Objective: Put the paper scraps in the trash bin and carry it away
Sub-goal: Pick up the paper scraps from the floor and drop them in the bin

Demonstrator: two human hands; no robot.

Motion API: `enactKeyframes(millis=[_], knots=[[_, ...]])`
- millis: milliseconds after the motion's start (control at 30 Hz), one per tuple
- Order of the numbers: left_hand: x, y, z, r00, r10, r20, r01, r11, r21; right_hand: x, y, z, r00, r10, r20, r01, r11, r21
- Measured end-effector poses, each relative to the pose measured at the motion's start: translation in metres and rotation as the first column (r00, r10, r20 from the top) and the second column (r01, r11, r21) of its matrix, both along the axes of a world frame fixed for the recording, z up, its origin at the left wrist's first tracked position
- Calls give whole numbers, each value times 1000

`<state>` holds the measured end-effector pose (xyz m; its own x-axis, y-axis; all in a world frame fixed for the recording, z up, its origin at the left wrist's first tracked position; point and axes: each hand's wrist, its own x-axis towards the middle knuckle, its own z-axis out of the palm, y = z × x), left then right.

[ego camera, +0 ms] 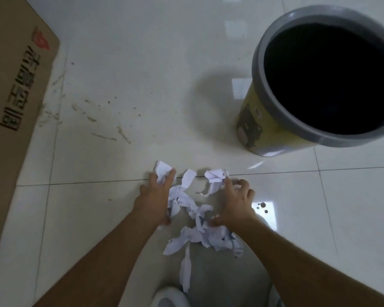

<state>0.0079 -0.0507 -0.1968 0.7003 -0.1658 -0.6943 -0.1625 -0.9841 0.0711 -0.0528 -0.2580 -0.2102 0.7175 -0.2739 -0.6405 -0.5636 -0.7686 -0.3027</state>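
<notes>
Several white paper scraps (pixel 187 202) lie scattered on the pale tiled floor in front of me. My left hand (pixel 155 196) rests flat on the left side of the pile, fingers spread, touching a crumpled scrap (pixel 163 169). My right hand (pixel 236 200) is on the right side, fingers curled and apart, its fingertip against another crumpled scrap (pixel 215 175). Neither hand has lifted anything. The trash bin (pixel 264 120), yellow with a grey rim and a dark inside, stands upright at the upper right, apart from the scraps.
A large brown cardboard box (pixel 16 85) with printed characters runs along the left edge. Dirt smears (pixel 104 120) mark the floor near it. A white shoe (pixel 171 298) shows at the bottom, with a long scrap (pixel 185 271) just above it.
</notes>
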Motion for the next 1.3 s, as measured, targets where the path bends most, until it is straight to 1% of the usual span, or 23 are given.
enactKeyframes(millis=[67,100,167,233,333,467,600,667,767,833,900,933,967,1033,1133,1200,1300], knots=[[-2,-10,-7,1000,22,-17,-24,997,-77,-3,14,-5,999,25,31,-27,997,78],[-2,-17,-11,999,32,-28,-36,989,-141,-1,24,-7,998,57,33,-60,994,95],[-3,-30,-18,994,90,-57,-103,953,-284,1,41,-14,992,122,40,-127,982,138],[-2,-40,-21,982,171,-75,-187,904,-386,4,53,-18,988,135,76,-149,964,222],[-1,-44,-18,982,189,-19,-178,882,-436,7,54,-15,982,106,155,-151,936,317],[-1,-41,-5,962,274,14,-229,830,-508,15,48,4,960,121,253,-204,920,334],[26,-31,36,941,321,111,-201,789,-581,49,53,47,904,152,399,-286,909,302],[54,-26,71,917,337,214,-141,776,-615,79,56,83,853,166,495,-338,898,281],[107,-25,142,847,360,392,-52,789,-613,133,53,155,738,187,649,-407,890,206],[139,-38,197,788,356,502,25,797,-604,164,40,208,660,208,722,-427,894,134],[160,-68,244,752,320,576,126,788,-602,182,12,255,602,236,763,-405,914,37],[165,-87,262,746,295,598,181,774,-607,184,-6,274,589,244,771,-384,924,1],[167,-107,276,749,270,606,230,751,-619,182,-26,288,583,244,775,-357,934,-25],[161,-150,290,776,242,582,276,700,-659,171,-69,305,591,235,771,-292,954,-68],[143,-203,290,830,211,517,281,642,-713,149,-118,310,652,212,728,-177,976,-126],[134,-224,286,855,186,483,278,622,-732,138,-137,308,685,199,701,-135,980,-147],[124,-241,282,872,158,464,278,620,-734,127,-154,300,706,179,686,-107,983,-146]])
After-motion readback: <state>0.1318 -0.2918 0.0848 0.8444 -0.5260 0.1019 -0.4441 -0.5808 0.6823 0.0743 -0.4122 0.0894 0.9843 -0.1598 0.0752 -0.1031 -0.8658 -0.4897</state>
